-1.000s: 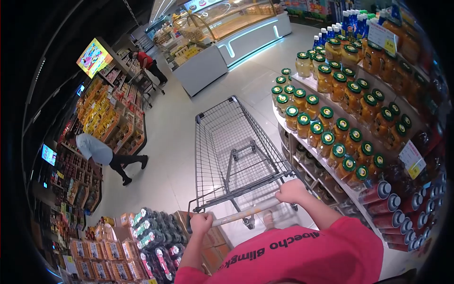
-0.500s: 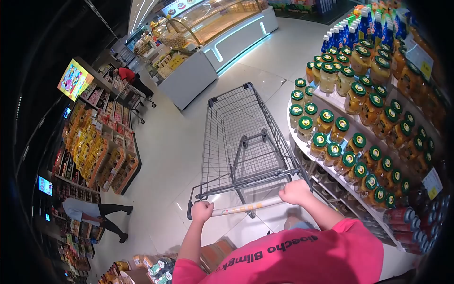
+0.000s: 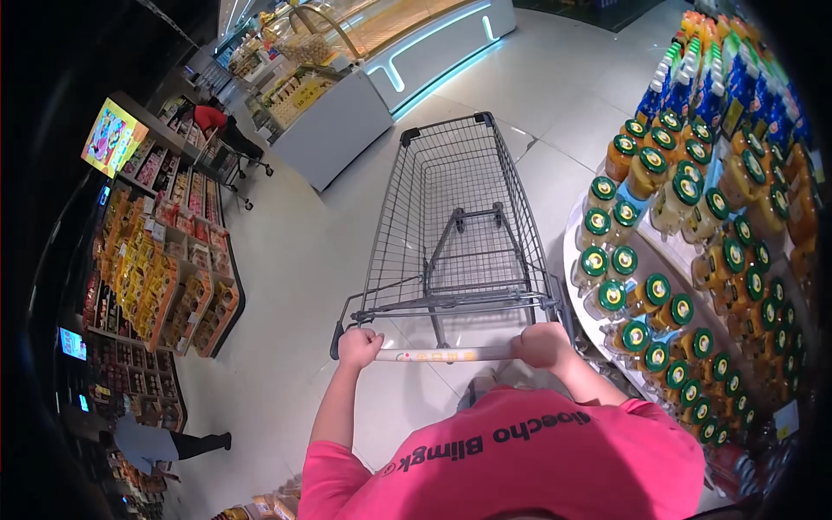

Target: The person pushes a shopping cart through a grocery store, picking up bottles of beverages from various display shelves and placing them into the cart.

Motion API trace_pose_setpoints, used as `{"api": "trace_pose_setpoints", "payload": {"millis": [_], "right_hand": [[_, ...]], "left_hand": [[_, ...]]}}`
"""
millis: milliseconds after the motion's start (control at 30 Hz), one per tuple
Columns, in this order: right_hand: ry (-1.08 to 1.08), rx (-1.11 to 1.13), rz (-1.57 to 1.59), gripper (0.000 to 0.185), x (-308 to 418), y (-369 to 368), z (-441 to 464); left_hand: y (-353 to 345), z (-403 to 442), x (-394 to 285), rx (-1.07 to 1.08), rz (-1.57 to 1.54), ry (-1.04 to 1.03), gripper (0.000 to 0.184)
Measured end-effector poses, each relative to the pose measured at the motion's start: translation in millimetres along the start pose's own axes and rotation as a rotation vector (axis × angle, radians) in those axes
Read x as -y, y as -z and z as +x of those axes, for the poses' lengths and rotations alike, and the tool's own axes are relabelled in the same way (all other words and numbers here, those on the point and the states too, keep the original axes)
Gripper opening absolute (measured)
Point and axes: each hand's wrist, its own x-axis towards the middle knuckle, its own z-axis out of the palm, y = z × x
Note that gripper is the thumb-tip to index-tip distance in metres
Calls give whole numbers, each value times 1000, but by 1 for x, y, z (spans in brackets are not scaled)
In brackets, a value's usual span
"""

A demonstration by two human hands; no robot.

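A grey wire shopping cart [image 3: 464, 199] stands in front of me, its basket holding nothing that I can see. My left hand [image 3: 360, 347] is wrapped round the left end of the cart's handle bar [image 3: 442, 354]. Toward the right end, my right hand [image 3: 542, 345] grips the same bar. Both sets of fingers are closed, and the bar shows between them with small printed marks. Below the handle, the pink shirt [image 3: 511, 451] on my own body fills the bottom of the view.
Close on the right rises a curved shelf [image 3: 579, 286] of green-lidded jars [image 3: 656, 288], with blue-labelled bottles [image 3: 685, 87] behind. Ahead is a lit display counter [image 3: 334, 130]. At left are snack shelves [image 3: 152, 269], a person in red [image 3: 212, 120] with a cart, and another person [image 3: 143, 442].
The cart has turned slightly, its front now further right and higher in view. The jar shelf sits further right, and the left-hand person appears lower. Both hands still hold the bar.
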Motion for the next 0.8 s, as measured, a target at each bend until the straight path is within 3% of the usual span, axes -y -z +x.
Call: {"api": "trace_pose_setpoints", "payload": {"millis": [133,267,367,533,600,800], "right_hand": [[-192,59,115,46,1,24,61],[-113,-54,42,45,2,47,115],[-226,-37,87,47,-8,60,153],[-331,-121,110,49,-26,96,198],[-320,-114,130,49,-47,94,217],[-303,-187,204,49,-77,156,265]], "left_hand": [[11,74,4,30,39,-36,34],[40,154,10,-6,46,-116,33],[29,208,12,40,52,-144,33],[57,287,-17,50,39,-226,32],[41,308,-27,57,36,-256,32],[86,401,-70,64,74,-270,34]]}}
